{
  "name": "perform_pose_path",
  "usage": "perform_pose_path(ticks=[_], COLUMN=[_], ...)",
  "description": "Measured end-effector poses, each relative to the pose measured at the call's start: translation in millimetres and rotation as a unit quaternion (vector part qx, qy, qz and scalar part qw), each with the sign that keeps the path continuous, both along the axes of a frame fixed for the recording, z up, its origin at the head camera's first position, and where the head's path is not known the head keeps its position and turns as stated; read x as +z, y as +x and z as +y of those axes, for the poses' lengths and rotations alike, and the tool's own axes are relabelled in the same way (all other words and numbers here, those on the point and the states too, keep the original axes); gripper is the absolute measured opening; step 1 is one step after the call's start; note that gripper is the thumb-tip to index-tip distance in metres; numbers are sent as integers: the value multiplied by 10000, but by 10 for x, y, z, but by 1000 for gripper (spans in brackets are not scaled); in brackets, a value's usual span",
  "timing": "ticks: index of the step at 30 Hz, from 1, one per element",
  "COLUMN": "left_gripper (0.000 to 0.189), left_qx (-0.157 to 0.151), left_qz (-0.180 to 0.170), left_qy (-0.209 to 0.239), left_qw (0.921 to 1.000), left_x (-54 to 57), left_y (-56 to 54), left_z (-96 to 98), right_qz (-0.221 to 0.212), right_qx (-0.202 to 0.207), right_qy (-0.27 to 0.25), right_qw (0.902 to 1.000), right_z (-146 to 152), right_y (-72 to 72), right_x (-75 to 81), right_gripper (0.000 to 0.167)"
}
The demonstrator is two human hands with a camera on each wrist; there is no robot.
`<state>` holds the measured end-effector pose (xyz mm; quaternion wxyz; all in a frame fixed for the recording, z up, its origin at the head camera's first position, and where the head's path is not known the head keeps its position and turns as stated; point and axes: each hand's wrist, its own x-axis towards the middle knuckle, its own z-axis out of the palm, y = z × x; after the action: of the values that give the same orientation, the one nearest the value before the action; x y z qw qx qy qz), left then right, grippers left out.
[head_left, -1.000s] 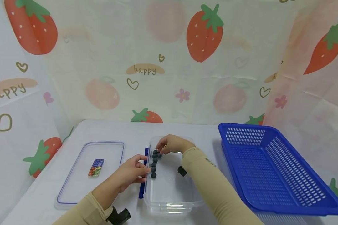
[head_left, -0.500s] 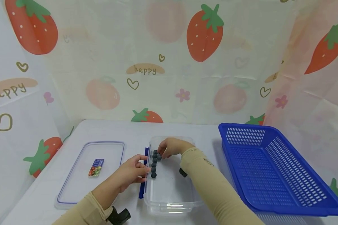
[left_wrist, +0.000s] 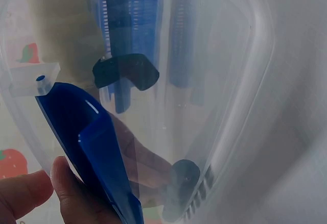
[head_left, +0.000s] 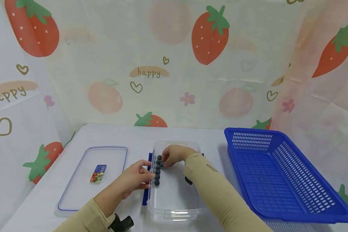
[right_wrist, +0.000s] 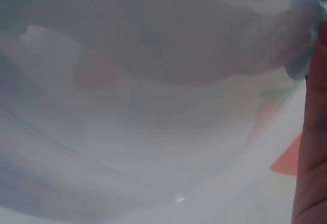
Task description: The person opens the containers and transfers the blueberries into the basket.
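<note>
Several dark blue-black blueberries [head_left: 158, 172] lie in a line along the left wall of the clear plastic box [head_left: 178, 209]. At the far end of that line my right hand [head_left: 174, 155] pinches one blueberry [head_left: 161, 164], partly hidden by the fingertips. In the right wrist view a finger [right_wrist: 312, 132] shows at the edge, beside a blurred dark shape. My left hand [head_left: 136, 175] rests against the box's left side, fingers spread and thumb at the rim. The left wrist view has its fingers [left_wrist: 66, 193] beside the blue latch [left_wrist: 107, 147].
A clear lid [head_left: 90, 147] with a blue seal lies at left, with a printed label [head_left: 98, 173] on it. The large blue perforated basket [head_left: 237, 187] stands at right. A strawberry-print sheet [head_left: 162, 38] surrounds the white table [head_left: 133, 135].
My right hand has moved slightly nearer, drawing the blueberry in its fingertips along and against the line. The line has shifted a little toward the near end. My left hand has stayed in place.
</note>
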<state>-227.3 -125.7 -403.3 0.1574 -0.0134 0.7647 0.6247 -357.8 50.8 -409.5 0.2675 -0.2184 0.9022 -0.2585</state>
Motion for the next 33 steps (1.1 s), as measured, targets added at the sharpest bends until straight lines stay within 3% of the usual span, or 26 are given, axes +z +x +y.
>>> perform_pose_path(ticks=[8, 20, 28, 33], left_gripper=[48, 48, 47, 47], left_qx=[-26, -50, -29, -33], left_qz=[-16, 20, 28, 38], left_qy=[-21, -21, -18, -4], left_qw=[10000, 10000, 10000, 10000], left_x=[8, -1, 1, 0], left_y=[10, 16, 20, 22], left_z=[4, 10, 11, 6], right_qz=[107, 43, -141, -420], right_qx=[17, 21, 113, 311], right_qy=[2, -10, 85, -132], right_qw=[9999, 10000, 9998, 9985], right_z=[-37, -34, -29, 1], right_y=[-17, 28, 51, 17], right_x=[-62, -30, -5, 3], right_gripper=[6, 5, 5, 5])
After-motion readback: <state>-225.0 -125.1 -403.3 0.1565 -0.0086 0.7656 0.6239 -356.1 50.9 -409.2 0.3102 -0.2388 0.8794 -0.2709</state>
